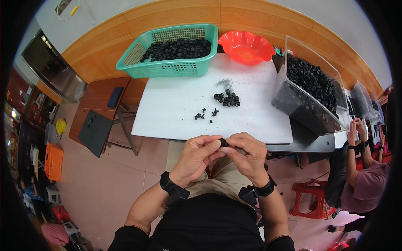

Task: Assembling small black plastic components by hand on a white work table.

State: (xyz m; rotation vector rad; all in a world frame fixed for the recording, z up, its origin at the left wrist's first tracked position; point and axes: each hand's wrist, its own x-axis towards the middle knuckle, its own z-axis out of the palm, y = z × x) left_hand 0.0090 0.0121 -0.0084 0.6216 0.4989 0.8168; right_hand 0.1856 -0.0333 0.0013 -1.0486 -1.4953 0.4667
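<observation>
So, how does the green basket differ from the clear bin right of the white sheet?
The green basket has perforated walls; the clear bin has solid, see-through ones. The basket looks shallow; the bin looks deeper. Both hold many small black parts.

I am holding one small, compact black part [224,142], its surface catching light in places, pinched at a slant between my left hand [200,151] and right hand [248,155], which are partly covering its outline.
</observation>
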